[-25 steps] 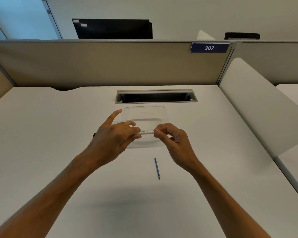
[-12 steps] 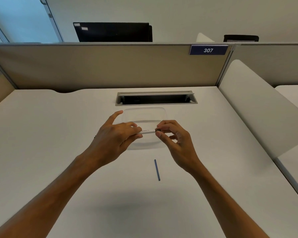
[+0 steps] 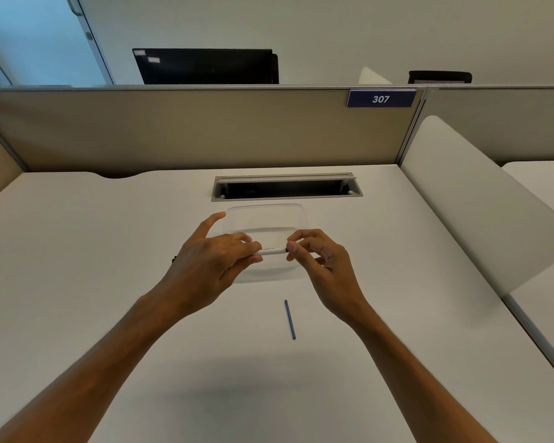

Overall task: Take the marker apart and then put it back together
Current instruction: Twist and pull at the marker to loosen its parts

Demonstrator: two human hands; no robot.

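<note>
Pale worktop (image 3: 77, 282) in a cubicle; beige partition (image 3: 173, 132) at 12 o'clock carries a blue "307" plate (image 3: 381, 98). Cable slot (image 3: 287, 187) sits just beyond a clear tray (image 3: 266, 215). White marker (image 3: 272, 251) is held level above the tray: left hand (image 3: 208, 263) wraps its barrel, right hand (image 3: 320, 260) pinches its 3 o'clock end. Thin blue rod (image 3: 290, 319) lies at 6 o'clock, apart from both hands.
</note>
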